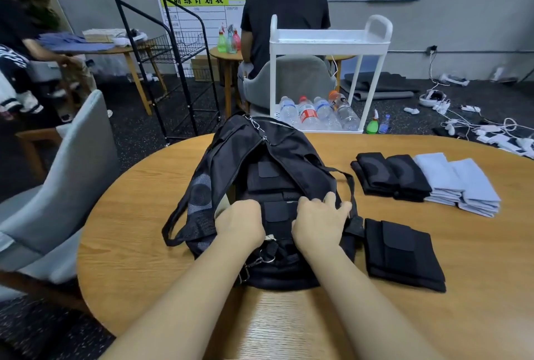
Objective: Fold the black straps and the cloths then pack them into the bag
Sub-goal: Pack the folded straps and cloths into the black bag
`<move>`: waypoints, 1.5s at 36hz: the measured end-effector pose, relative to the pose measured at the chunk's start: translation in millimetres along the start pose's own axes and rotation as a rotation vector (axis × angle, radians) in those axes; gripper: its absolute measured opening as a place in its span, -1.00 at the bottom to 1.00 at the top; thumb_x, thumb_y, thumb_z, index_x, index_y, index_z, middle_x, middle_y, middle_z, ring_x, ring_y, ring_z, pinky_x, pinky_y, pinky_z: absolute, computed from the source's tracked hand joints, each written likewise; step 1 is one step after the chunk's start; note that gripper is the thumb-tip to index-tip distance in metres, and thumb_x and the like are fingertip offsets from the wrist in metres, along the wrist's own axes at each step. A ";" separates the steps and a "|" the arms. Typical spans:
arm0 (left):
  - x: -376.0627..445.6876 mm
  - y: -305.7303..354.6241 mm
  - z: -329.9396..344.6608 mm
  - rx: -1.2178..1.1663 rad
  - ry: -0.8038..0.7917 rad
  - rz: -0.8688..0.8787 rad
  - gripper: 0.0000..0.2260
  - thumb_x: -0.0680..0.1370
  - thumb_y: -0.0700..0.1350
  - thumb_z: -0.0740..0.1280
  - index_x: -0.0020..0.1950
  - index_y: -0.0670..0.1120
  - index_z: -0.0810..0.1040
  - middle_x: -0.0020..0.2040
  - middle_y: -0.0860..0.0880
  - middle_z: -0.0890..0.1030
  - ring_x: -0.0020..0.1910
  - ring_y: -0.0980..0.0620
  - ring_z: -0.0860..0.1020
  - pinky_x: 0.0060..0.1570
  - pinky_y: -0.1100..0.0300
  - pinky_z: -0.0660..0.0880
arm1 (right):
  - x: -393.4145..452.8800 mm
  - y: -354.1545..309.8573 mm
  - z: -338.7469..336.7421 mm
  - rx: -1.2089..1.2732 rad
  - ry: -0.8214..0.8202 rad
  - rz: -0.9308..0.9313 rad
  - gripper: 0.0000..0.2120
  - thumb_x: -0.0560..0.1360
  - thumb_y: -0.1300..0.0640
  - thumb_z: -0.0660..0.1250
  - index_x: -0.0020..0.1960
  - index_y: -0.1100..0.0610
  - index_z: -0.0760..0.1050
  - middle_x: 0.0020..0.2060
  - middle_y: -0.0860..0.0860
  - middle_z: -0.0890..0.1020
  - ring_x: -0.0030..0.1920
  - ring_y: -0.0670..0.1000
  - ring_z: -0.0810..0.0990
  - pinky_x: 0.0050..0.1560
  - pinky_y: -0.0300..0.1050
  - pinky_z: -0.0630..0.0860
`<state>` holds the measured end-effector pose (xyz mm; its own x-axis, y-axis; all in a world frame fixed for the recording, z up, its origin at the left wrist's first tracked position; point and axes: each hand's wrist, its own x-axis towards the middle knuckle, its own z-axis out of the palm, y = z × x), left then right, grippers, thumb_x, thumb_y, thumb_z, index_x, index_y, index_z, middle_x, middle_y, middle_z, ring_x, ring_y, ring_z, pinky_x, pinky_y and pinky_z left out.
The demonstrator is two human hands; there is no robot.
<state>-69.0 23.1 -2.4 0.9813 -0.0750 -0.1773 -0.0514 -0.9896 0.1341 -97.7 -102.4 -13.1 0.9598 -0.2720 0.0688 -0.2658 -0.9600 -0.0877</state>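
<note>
A black mesh bag (228,163) lies open on the round wooden table (138,244). Both my hands are at its mouth, on a folded black strap (278,209) with a Velcro patch that lies inside. My left hand (241,222) curls over the strap's left edge, its fingertips hidden. My right hand (319,221) grips the strap's right side beside the bag's rim. Another folded black strap (403,255) lies on the table just right of the bag. Farther right sit two more folded black straps (390,176) and two stacks of folded pale blue cloths (462,186).
A grey chair (66,174) stands at the table's left. Behind the table is a white cart (329,39) with water bottles (315,112), and a seated person (286,18) facing away. A black wire rack (170,50) stands at the back left. Cables and devices litter the floor at right.
</note>
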 end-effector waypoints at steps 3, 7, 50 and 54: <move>0.0 -1.1 2.0 0.070 0.014 0.079 -0.62 0.52 -0.24 0.31 0.33 -0.05 0.50 0.27 -0.11 0.40 0.25 -0.14 0.43 0.05 0.06 0.46 | -1.6 0.8 -0.1 -0.023 -0.030 -0.018 -0.94 0.52 0.13 0.25 -0.14 0.02 0.44 -0.15 -0.03 0.50 0.26 0.16 0.28 0.29 0.18 0.16; -1.3 -8.0 4.5 0.033 -0.027 0.101 -0.68 0.49 -0.27 0.28 0.19 -0.03 0.61 0.16 -0.09 0.58 0.15 -0.14 0.54 -0.01 0.08 0.53 | -1.5 2.9 -2.0 -0.036 -0.064 -0.020 -0.91 0.53 0.11 0.25 -0.16 0.01 0.46 -0.13 -0.02 0.53 0.28 0.16 0.27 0.31 0.19 0.14; -30.8 153.2 39.5 -0.235 0.113 0.498 -0.71 0.59 0.03 0.28 0.32 0.12 0.47 -0.04 0.14 0.58 0.15 0.08 0.39 0.21 0.07 0.08 | -42.3 219.0 7.5 0.540 -0.018 0.251 -0.31 0.40 -0.12 0.47 0.42 -0.10 0.23 0.14 -0.02 0.50 0.22 0.06 0.39 0.05 -0.08 0.13; -34.2 154.3 32.5 -0.395 0.086 0.451 -0.80 0.60 0.02 0.27 0.23 0.12 0.51 -0.09 0.17 0.59 0.12 0.11 0.42 0.28 0.06 0.08 | -45.9 218.3 -4.0 0.565 0.026 0.255 -0.41 0.44 -0.06 0.45 0.38 -0.09 0.28 0.03 -0.04 0.53 0.19 0.02 0.43 -0.01 -0.09 0.08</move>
<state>-116.5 -131.1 -7.3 0.8910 -0.4503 0.0586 -0.4095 -0.7410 0.5321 -200.1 -299.8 -31.4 0.8681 -0.4964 0.0004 -0.3906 -0.6836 -0.6166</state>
